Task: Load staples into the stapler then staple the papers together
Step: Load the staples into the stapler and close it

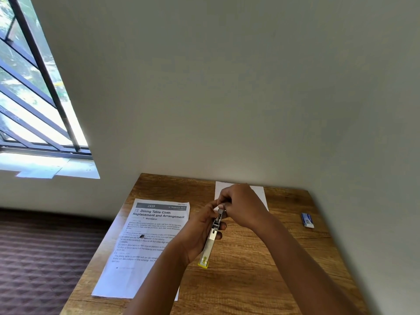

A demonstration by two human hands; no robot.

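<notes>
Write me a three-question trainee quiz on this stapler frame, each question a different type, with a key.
1. True or false: the stapler is lying flat on the wooden table.
2. Which hand grips the stapler's body? A) left hand B) right hand C) neither
3. Fill in: the small blue and white box lies near the table's ____ edge.

Key:
1. False; it is held above the table.
2. A; the right hand works at the stapler's far end with curled fingers.
3. Right; the printed sheet lies on the left, a blank sheet behind the hands.

Both hands (200, 228) (241, 205) on stapler (212, 235)
</notes>
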